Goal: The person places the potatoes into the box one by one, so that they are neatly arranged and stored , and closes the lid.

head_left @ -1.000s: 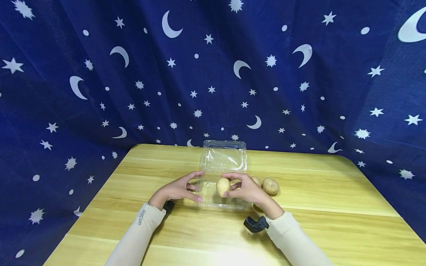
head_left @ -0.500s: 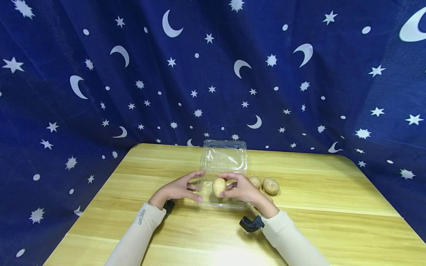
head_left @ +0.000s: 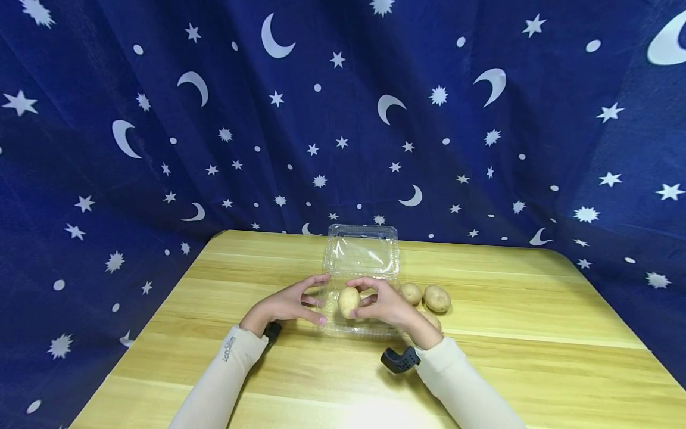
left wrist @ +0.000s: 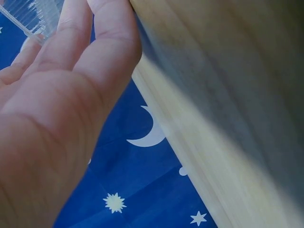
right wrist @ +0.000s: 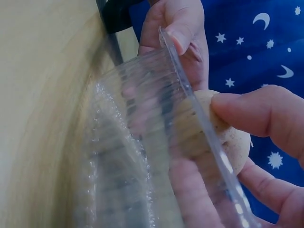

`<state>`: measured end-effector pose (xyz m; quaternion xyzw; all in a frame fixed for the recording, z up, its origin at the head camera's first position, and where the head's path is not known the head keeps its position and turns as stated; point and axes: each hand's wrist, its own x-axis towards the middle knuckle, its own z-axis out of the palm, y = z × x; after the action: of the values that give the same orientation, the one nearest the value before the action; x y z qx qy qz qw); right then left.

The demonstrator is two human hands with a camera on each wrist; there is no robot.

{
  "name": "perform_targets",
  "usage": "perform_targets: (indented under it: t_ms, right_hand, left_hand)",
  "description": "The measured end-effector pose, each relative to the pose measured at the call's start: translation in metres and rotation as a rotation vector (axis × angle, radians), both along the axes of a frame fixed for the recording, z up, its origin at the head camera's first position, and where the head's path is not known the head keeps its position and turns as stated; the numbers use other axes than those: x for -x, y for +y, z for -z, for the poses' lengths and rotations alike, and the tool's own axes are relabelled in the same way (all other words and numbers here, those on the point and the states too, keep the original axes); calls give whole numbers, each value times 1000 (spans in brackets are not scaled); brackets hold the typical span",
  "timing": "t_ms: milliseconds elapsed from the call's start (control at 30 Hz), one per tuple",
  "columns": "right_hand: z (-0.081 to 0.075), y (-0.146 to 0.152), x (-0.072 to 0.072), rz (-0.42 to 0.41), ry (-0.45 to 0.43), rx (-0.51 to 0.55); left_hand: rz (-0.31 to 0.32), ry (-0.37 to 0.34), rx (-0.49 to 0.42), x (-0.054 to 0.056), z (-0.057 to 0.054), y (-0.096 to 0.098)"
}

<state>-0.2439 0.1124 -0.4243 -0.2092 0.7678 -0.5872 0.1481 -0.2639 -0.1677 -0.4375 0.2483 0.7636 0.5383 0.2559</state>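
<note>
A clear plastic clamshell container point(head_left: 361, 253) sits with its lid raised away from me. My left hand point(head_left: 286, 304) is at its left side, thumb at the front corner and fingers spread along the wall. Its fingertips meet the ribbed plastic point(left wrist: 42, 16) in the left wrist view. Over the container's base, my right hand point(head_left: 382, 305) pinches a pale potato point(head_left: 349, 302) between thumb and fingers. The right wrist view has this potato point(right wrist: 237, 147) partly behind the container's wall point(right wrist: 118, 156).
Right of the container, two potatoes, one nearer point(head_left: 411, 293) and one farther right point(head_left: 437, 298), lie on the wooden table point(head_left: 525, 322). Another potato point(head_left: 431, 319) is partly hidden by my right wrist. A dark blue curtain point(head_left: 343, 119) with moons and stars hangs behind the table.
My right hand has moved left with the potato, further over the container's base. More of the potato behind my right wrist now shows. My left hand has stayed in place.
</note>
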Motion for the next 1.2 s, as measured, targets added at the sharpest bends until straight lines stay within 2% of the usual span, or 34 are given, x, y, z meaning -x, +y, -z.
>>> perform_targets:
  t_ms: [533, 933, 1200]
  right_hand:
    - [6, -9, 2, -4, -67, 25]
    - [10, -14, 6, -15, -55, -38]
    - [10, -18, 4, -25, -5, -105]
  left_hand:
    - [0, 9, 6, 0, -1, 0]
    - [-1, -10, -1, 2, 0, 1]
    - [-2, -12, -1, 0, -1, 1]
